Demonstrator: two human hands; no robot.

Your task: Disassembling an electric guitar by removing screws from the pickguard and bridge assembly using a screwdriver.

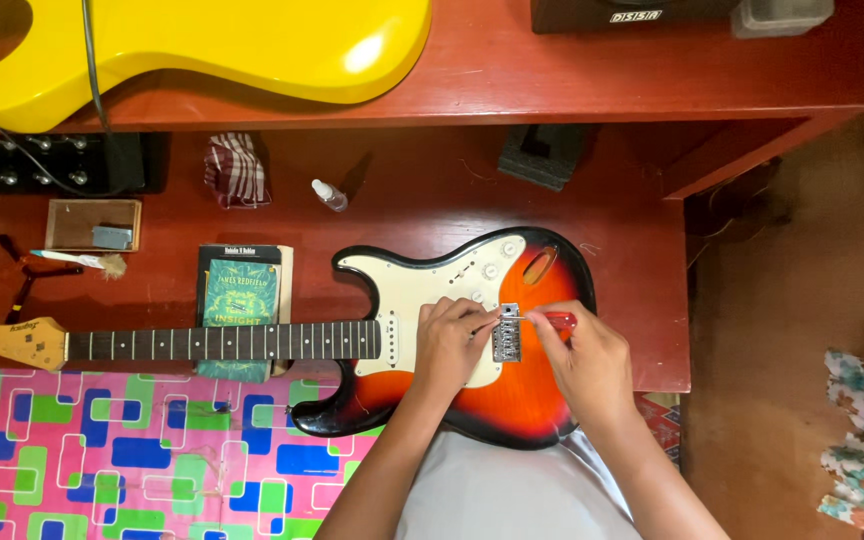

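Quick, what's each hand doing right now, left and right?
Left hand: fingers curled, resting on the sunburst electric guitar beside the metal bridge; grip cannot be told.
Right hand: closed on a red-handled screwdriver at the bridge.

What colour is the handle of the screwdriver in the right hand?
Translucent red; the screwdriver handle shows best in the head view.

A home guitar-repair bench: a red wooden table (572,70), a yellow guitar body (202,45) at eleven o'clock, tuning pegs (12,165) at ten.
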